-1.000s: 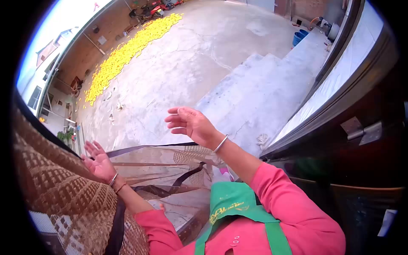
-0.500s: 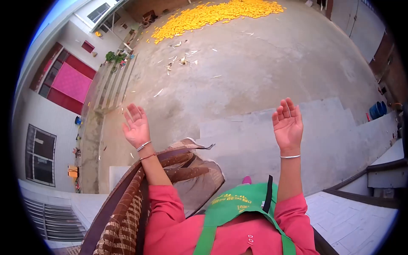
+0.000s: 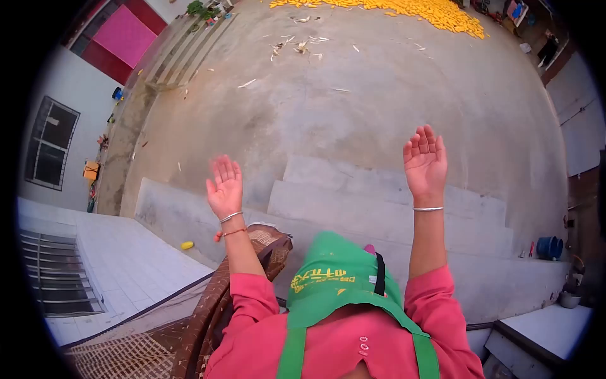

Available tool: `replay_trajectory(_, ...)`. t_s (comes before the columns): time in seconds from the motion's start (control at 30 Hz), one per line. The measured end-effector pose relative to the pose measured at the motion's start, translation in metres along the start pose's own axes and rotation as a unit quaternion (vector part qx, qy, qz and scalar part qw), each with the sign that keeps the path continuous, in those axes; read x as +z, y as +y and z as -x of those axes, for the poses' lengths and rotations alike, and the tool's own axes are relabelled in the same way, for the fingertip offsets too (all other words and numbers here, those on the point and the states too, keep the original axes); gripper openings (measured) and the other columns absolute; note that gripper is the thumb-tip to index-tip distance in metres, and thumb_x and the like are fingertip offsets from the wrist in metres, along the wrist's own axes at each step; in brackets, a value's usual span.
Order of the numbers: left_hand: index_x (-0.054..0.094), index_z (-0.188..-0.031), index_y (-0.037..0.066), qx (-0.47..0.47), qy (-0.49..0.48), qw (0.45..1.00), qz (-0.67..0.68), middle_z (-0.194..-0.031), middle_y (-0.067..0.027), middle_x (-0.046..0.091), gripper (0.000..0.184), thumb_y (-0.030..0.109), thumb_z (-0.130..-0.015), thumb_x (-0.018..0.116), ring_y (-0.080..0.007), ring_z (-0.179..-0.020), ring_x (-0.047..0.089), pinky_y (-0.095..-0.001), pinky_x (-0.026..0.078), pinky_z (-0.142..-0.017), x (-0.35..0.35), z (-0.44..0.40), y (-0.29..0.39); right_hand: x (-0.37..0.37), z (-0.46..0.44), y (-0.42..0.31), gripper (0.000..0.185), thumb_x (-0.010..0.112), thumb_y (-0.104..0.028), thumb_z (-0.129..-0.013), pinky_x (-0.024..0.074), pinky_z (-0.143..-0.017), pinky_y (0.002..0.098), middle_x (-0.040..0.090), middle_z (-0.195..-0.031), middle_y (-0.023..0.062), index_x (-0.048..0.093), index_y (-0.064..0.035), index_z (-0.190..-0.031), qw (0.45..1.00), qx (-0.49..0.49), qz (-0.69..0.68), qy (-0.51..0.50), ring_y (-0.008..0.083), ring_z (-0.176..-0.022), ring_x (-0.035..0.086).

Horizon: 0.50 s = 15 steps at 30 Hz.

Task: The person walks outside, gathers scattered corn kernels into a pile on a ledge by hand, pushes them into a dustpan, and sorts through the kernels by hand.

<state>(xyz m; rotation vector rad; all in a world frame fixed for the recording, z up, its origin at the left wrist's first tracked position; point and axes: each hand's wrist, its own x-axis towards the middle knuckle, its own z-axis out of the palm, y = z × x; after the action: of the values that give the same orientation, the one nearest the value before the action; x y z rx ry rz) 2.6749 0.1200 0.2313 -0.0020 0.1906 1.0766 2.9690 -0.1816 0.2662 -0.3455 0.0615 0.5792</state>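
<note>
Both arms reach forward in pink sleeves, palms turned up. My left hand [image 3: 226, 187] is open and empty, its fingertips slightly blurred, with a bracelet and a red cord at the wrist. My right hand [image 3: 425, 164] is open too, holding nothing, fingers stretched away from me above the pale steps. A brown patterned curtain [image 3: 208, 309] hangs beside and below my left forearm. Between my arms is the green apron [image 3: 334, 278] with yellow lettering.
Concrete steps [image 3: 379, 208] lead down to a yard [image 3: 353, 114]. Yellow corn cobs [image 3: 416, 11] lie spread at the far side, husks [image 3: 302, 47] nearer. One yellow cob [image 3: 187, 245] rests at the left. Blue buckets [image 3: 549, 247] stand at the right, by a wall.
The view has swung from the doorway toward the yard and steps. The curtain, earlier across the front of me, is now at my left side. Both hands remain raised and open.
</note>
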Motion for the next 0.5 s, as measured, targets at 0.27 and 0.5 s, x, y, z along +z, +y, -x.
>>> replay_trajectory(0.27,0.041,-0.127,0.005,0.012,0.070,0.997,0.036,-0.133,-0.0098,0.045,0.043,0.035,-0.096,0.034,-0.0264,-0.124,0.041,-0.0478,0.028,-0.104,-0.040,-0.066,-0.021,0.006,-0.136,0.065,0.029,0.043,-0.027,-0.095,0.0494,-0.079,0.0319,0.059,-0.100,0.0040,0.054,-0.0044,-0.108,0.998,0.053,0.036,-0.013,0.0143,-0.088,0.056)
replay_trajectory(0.5,0.047,-0.119,0.003,0.045,0.005,0.997,0.063,-0.124,-0.0108,0.052,0.039,0.033,-0.096,0.038,-0.0248,-0.116,0.047,-0.0448,0.032,-0.102,-0.101,-0.245,0.001,-0.020,-0.302,0.192,0.027,0.044,-0.027,-0.095,0.0495,-0.079,0.0313,0.059,-0.100,0.0039,0.055,-0.0052,-0.106,0.995,0.070,0.053,-0.043,0.0143,-0.087,0.056)
